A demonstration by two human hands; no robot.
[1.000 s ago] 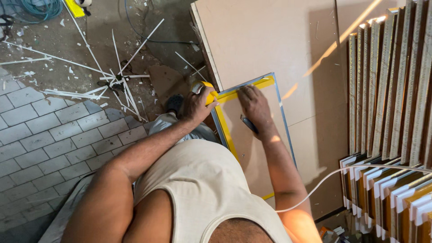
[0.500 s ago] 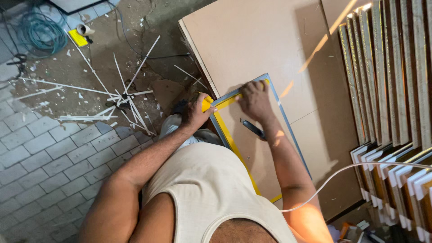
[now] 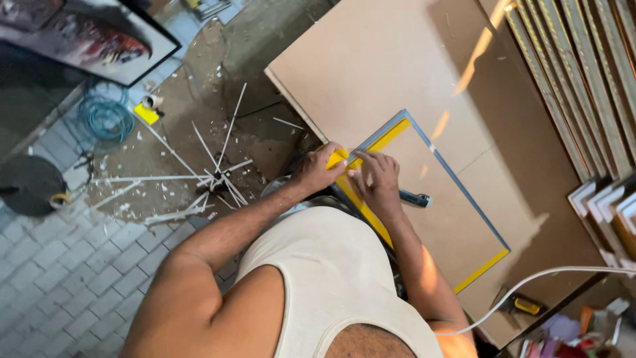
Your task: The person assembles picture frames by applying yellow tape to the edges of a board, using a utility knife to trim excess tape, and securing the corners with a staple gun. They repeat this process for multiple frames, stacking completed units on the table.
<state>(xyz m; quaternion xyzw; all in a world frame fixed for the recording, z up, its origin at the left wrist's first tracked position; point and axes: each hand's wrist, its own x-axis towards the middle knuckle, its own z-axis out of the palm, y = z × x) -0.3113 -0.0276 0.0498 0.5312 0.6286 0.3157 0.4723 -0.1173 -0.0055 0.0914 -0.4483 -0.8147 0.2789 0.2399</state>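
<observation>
A rectangular frame (image 3: pixel 457 176) with a grey-blue edge and yellow tape (image 3: pixel 377 142) along its sides lies flat on a large brown board (image 3: pixel 371 59). My left hand (image 3: pixel 317 169) grips a folded end of the yellow tape at the frame's near left corner. My right hand (image 3: pixel 377 182) is right beside it, with its fingertips closed on the same tape at that corner. A dark-handled tool (image 3: pixel 416 198) rests on the panel inside the frame, just by my right wrist.
Stacked picture frames (image 3: pixel 583 86) stand on edge at the right. White strips and offcuts (image 3: pixel 212 169) litter the floor at the left, near a coiled blue hose (image 3: pixel 106 119) and a framed picture (image 3: pixel 86 36). A yellow tool (image 3: pixel 527 305) and a white cable (image 3: pixel 556 272) lie at lower right.
My right hand has slid from the frame's top side to the near left corner and now meets my left hand on the tape. The tool now lies uncovered beside my wrist.
</observation>
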